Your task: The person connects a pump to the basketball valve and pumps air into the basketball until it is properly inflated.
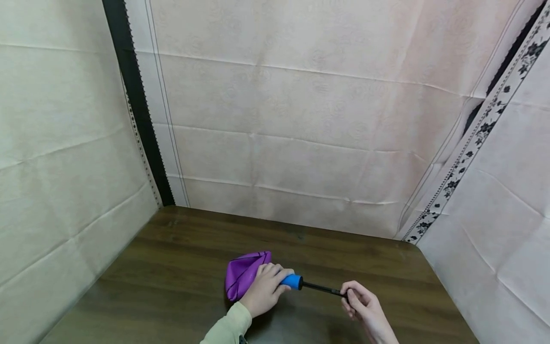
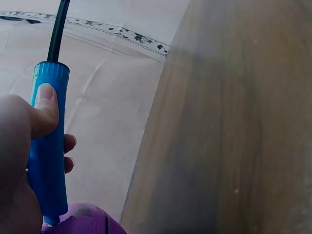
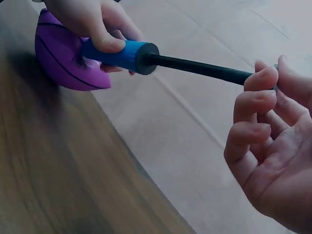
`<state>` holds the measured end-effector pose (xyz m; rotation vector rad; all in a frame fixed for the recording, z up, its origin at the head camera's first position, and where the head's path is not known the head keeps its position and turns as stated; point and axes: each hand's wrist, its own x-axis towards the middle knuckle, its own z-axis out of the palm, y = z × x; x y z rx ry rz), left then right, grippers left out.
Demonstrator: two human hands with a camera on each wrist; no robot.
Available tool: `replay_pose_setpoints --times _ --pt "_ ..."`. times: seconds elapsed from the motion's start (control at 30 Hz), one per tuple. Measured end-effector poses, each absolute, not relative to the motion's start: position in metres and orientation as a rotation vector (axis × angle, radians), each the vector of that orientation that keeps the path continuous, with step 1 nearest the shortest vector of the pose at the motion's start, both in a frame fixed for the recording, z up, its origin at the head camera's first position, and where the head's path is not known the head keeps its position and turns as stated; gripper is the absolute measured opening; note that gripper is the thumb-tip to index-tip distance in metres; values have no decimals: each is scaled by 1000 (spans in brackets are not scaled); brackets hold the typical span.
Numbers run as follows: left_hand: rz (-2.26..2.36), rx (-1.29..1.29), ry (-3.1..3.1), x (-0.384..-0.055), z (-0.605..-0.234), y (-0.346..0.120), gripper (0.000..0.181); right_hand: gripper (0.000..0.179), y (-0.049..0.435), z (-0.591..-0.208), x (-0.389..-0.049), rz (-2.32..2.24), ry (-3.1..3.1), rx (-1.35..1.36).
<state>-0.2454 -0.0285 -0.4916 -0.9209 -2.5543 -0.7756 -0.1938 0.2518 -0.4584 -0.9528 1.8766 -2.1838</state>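
While the left hand [image 1: 266,289] curls round the blue pump [image 1: 292,281], one end against the slack purple ball [image 1: 244,276] over the table [image 1: 172,267], the right hand [image 1: 364,306] pinches the black rod [image 1: 320,287] by its far end.

Before me I see a brown wood-grain surface [image 1: 172,267], its streaks running lengthwise, its far edge meeting a pale back cloth [image 1: 292,110]. That cloth rises behind it, crossed by several horizontal creases, with thin paired lines near both sides. To my left stands a cream left cloth [image 1: 64,143], creased too; between it and the back one I see a black strip [image 1: 139,95] with a jagged edge, and a narrow dotted band [image 1: 141,143] beside its lower part. To my right, a whitish right cloth [image 1: 507,200] carries a border of dark flowers [image 1: 460,167] down its slanting edge, with black showing behind it.
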Motion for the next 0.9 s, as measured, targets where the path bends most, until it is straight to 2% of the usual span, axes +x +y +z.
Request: replay_pose_setpoints --times 0.33,0.57,0.9 --pt "-695 -963 -2490 -241 -497 -21 32 15 214 -471 -203 -2066 1906 -795" --pt "-654 -999 -2470 -241 -500 -20 33 29 199 -479 -205 -1985 2000 -681" --pt "-708 -983 -2481 -241 -501 -18 32 33 201 -478 -202 -1908 2146 -523"
